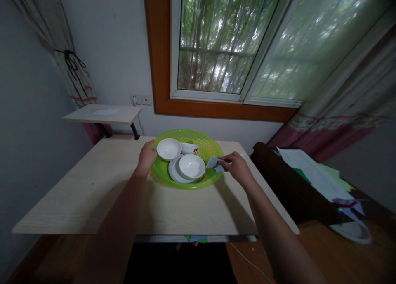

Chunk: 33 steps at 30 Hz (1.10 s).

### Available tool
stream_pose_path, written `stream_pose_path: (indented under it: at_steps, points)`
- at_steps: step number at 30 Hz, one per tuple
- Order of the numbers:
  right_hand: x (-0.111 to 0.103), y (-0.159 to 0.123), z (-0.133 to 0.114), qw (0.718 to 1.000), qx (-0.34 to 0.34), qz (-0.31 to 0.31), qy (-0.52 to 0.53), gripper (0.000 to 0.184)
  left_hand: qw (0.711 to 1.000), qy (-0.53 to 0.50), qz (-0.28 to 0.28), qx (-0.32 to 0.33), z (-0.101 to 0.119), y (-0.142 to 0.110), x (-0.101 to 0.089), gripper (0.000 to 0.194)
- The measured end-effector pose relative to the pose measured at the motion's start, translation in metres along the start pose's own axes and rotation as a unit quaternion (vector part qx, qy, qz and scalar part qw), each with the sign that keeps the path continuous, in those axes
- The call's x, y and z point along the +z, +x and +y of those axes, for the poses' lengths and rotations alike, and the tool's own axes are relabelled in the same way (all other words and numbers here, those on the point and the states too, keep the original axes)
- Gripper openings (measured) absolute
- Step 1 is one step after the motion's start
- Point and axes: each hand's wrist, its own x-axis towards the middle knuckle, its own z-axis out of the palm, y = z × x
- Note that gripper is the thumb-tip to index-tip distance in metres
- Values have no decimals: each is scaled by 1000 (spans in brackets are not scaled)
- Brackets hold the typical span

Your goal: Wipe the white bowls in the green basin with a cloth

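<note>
A round green plastic basin (167, 181) rests on the table. My left hand (147, 156) is closed on its left rim. Inside it lie a white bowl (168, 149) at the left, a second white bowl (192, 167) standing on a white plate (173, 173), and a white packet (189, 148) with a red mark behind them. Thin light sticks, perhaps chopsticks, show partly beside the second bowl. A grey cloth (213, 163) is pinched in my right hand (236, 166), over the basin's right side.
The pale wooden table (83, 193) carries a small raised shelf (102, 114) at its back left, with a paper on it. Behind are a wall socket (135, 99) and a barred window. To the right, a dark brown piece of furniture (293, 185) holds papers.
</note>
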Motion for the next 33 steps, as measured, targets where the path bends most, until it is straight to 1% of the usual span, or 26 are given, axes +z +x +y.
stream_pose_path:
  at_steps: [5,9,12,15,18,20,22,24,28,31,33]
  points:
    - [3,31,-2,999,35,-1,-33,11,1000,-4,-8,8,2,0,-3,57]
    - [11,56,-4,998,38,12,-40,11,1000,-8,-12,1,5,-1,-5,56]
    - [16,66,-3,999,22,18,-39,13,1000,-19,-7,-5,8,-3,-5,54]
    - [19,67,1,999,16,20,-35,15,999,-26,3,-22,10,-4,-5,55]
    - [19,60,6,999,15,26,-28,14,999,-25,3,-48,9,-5,-3,58]
    - [18,51,8,999,11,34,-13,14,998,-22,1,-58,8,-5,-2,57]
    - [17,37,10,999,7,45,11,21,998,-22,3,-63,6,-4,-1,55]
    - [16,20,10,998,5,51,40,32,998,-24,6,-65,4,-3,1,55]
    - [12,-13,6,995,6,46,93,50,997,-30,11,-73,-1,-1,5,55]
    - [10,-25,1,992,-2,49,113,55,997,-33,5,-75,-2,-1,5,54]
    - [8,-26,-1,993,-6,45,107,54,997,-34,4,-74,-2,-1,5,54]
